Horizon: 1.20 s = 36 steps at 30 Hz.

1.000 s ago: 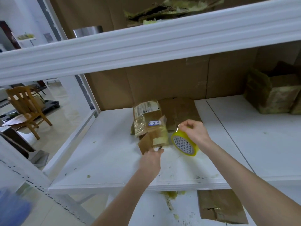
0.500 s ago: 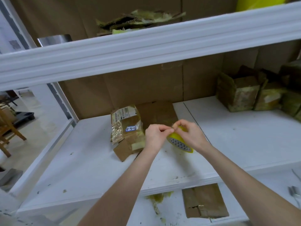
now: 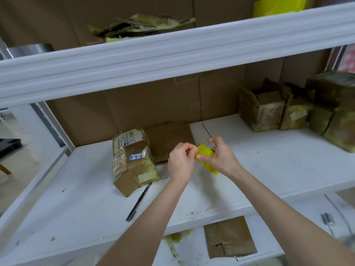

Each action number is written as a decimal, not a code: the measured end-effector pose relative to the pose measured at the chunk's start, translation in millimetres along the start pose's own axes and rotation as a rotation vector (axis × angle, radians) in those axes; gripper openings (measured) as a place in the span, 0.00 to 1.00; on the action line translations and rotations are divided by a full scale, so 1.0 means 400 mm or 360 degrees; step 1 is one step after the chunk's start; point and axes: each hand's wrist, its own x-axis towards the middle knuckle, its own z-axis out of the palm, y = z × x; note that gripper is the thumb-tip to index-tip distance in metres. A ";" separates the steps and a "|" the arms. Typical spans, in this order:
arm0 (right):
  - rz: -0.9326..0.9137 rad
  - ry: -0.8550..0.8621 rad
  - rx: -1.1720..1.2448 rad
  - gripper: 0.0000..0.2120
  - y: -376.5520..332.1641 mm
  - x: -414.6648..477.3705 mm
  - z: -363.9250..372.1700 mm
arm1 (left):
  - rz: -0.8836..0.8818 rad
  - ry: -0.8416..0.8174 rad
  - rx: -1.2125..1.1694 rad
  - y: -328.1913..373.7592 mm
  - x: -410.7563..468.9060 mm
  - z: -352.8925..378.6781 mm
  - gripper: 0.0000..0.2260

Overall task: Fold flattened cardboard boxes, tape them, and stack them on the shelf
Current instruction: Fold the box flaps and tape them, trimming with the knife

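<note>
Left hand: fingers curled, thumb and fingertips pinching at the near edge of the tape roll
Right hand: clamped on the tape roll, thumb across its near side, fingers over the far side
Tape roll: yellow, held tilted between both hands just above the shelf board, right of the small box
Small box: folded cardboard wrapped in glossy tape, lying on the shelf board left of the hands; a white tag on top reads 5-3-6, with a printed label beyond it
Flat cardboard: lies on the board behind the small box and the hands, against the brown back wall
Pen: dark, lying slantwise on the board, its far end just beside the small box's near corner
Shelf board: white, speckled with small scraps
Finished boxes: several taped ones grouped at the far right of the same board, well apart from the hands
Lower shelf cardboard: a flattened piece lying below the front edge
Upper shelf scraps: torn cardboard and tape piled above
</note>
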 end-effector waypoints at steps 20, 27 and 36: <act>-0.0240 0.0315 -0.0769 0.15 0.068 0.052 0.083 | 0.0247 0.0357 0.0512 -0.133 0.069 -0.292 0.15; 0.0124 -0.0453 -0.0042 0.21 -0.084 0.029 0.333 | 0.0063 -0.0253 0.0740 -0.215 0.053 -0.300 0.19; 0.0357 -0.0312 0.0182 0.23 -0.143 0.057 0.417 | -0.0236 -0.0304 0.0464 -0.315 0.066 -0.408 0.22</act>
